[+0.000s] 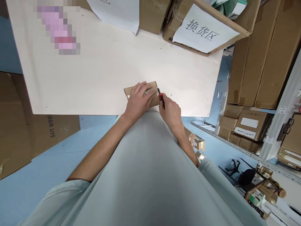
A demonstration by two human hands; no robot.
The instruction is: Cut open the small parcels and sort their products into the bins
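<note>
- Under the left hand (138, 100), which presses down flat with fingers spread, lies the small cardboard box (152, 86). Its long axis runs left to right by the near edge of the table (94, 78).
- Just right of it, the right hand (170, 111) is closed round a red-and-black cutter (161, 96), whose tip is at the box's right end.

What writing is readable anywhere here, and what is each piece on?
"换货区": white paper sheet on the open brown cardboard box.
"LOOM LIFE", sideways: large brown cardboard carton, left.
White labels on small shelf boxes: too small to read.
Small brown taped parcel under the left hand, red-and-black cutter in the right hand: no text visible.
</note>
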